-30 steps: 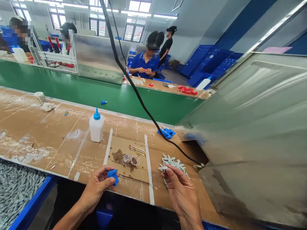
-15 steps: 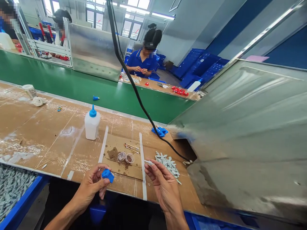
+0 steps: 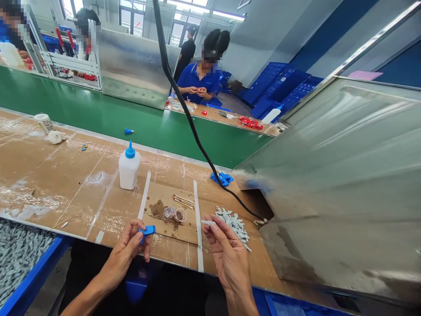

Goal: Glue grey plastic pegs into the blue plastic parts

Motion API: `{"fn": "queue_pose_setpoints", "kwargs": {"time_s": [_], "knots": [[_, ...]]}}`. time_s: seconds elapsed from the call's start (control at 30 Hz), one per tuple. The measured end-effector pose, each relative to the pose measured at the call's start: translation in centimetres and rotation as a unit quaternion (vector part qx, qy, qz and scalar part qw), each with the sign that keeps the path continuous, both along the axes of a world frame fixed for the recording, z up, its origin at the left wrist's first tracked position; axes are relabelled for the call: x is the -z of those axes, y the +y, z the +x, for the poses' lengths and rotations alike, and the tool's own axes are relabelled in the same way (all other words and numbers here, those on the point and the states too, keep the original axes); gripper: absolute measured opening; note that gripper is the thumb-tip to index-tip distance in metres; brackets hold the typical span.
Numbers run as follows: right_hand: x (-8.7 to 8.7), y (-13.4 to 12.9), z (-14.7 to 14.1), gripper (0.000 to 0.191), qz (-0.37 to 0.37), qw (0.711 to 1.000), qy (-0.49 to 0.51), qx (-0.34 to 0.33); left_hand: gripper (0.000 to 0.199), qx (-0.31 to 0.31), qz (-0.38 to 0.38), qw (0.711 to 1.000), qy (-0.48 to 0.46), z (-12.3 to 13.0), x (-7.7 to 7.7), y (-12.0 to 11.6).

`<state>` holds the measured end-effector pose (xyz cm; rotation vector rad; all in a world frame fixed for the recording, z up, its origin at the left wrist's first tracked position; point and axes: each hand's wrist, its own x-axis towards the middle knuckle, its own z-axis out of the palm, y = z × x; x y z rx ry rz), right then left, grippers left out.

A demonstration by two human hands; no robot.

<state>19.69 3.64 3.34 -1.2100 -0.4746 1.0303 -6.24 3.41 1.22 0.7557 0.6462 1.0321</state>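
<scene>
My left hand (image 3: 126, 245) grips a blue moulded plastic part (image 3: 147, 229) between thumb and fingers, just above the cardboard-covered bench (image 3: 79, 175). My right hand (image 3: 228, 259) pinches a small white plastic piece (image 3: 207, 223) at its fingertips, close to a loose heap of white plastic parts (image 3: 233, 224). Between my hands, a brown-stained cardboard sheet (image 3: 161, 197) holds two small round clear dishes (image 3: 175, 214) and several thin sticks (image 3: 183, 200). A white glue bottle with a blue nozzle (image 3: 129, 166) stands beyond my left hand.
A black cable (image 3: 194, 127) hangs down to the bench past a small heap of blue parts (image 3: 222, 178). A metal sheet (image 3: 338, 184) fills the right side. A green conveyor belt (image 3: 98, 118) runs behind the bench, and a co-worker (image 3: 202, 83) works across it. A bin of grey parts (image 3: 19, 263) sits lower left.
My left hand has turned the blue part, which now points right. The small white piece has moved closer to my right fingertips' grip, and the whole view has shifted slightly.
</scene>
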Motion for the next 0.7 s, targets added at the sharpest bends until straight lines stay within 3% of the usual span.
{"fn": "queue_pose_setpoints", "kwargs": {"time_s": [0.13, 0.27, 0.4, 0.57, 0.7], "knots": [[0.0, -0.1, 0.0, 0.036, 0.002, 1.000, 0.006, 0.010, 0.040, 0.010, 0.032, 0.997, 0.062, 0.1, 0.0, 0.0], [0.2, -0.3, 0.1, 0.036, 0.017, 1.000, -0.017, 0.010, 0.033, 0.013, 0.012, 0.996, 0.085, 0.3, -0.3, 0.2], [0.2, -0.5, 0.0, 0.035, 0.016, 0.999, -0.031, 0.011, 0.026, -0.017, 0.044, 0.991, 0.125, 0.4, -0.8, 0.2], [0.2, -0.3, -0.5, 0.039, 0.019, 0.997, -0.080, 0.009, 0.032, 0.038, -0.003, 0.997, 0.068, 0.7, -1.0, 0.0], [0.3, 0.0, -1.0, 0.041, 0.010, 0.993, -0.118, 0.005, 0.026, 0.042, -0.022, 0.998, -0.029, 1.0, -0.4, 0.2]]}}
